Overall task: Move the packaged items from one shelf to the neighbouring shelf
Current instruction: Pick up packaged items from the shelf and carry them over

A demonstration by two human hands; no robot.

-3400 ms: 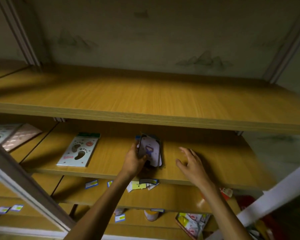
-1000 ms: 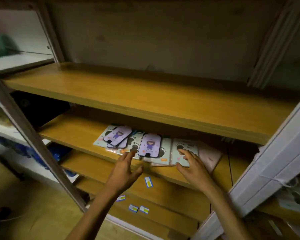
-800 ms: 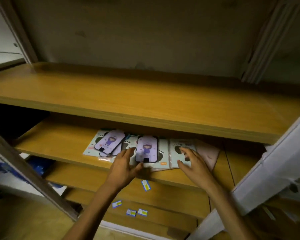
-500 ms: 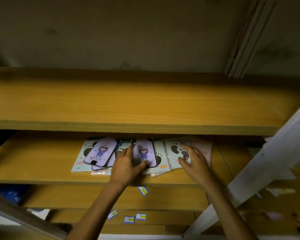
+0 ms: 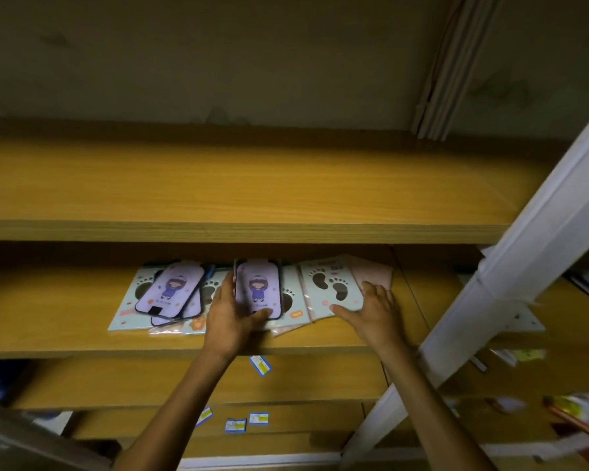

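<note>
The packaged items lie in a loose overlapping row on the middle shelf (image 5: 65, 321), bunched toward its right end, just left of the seam where the neighbouring shelf (image 5: 432, 300) begins. Taking that seam as the landmark: nearest it lies a pink packet (image 5: 374, 271), mostly covered; next to the left comes a pale footprint card (image 5: 330, 283); left again is the purple phone case (image 5: 258, 288) with a cartoon figure, then a second purple case (image 5: 170, 288) farthest from the seam, resting on more footprint cards (image 5: 130, 300).

The left hand (image 5: 228, 317) has its grip on the nearer purple case: the thumb hooks round the bottom edge and the fingers run up its left side, so the case is held though not yet lifted clear of the pile. The right hand (image 5: 376, 309) lies flat with fingers spread, its fingertips pressing the lower right part of the footprint card; it grasps nothing.

Judging from this, the job is far from finished. At least six packets are visible on this shelf, and what shows of the neighbouring shelf beyond the seam is bare wood, though the white post (image 5: 524, 249) hides much of it. The current step seems to be picking up one case, with the other hand possibly steadying or gathering a card. Everything left of the seam has yet to cross.
</note>
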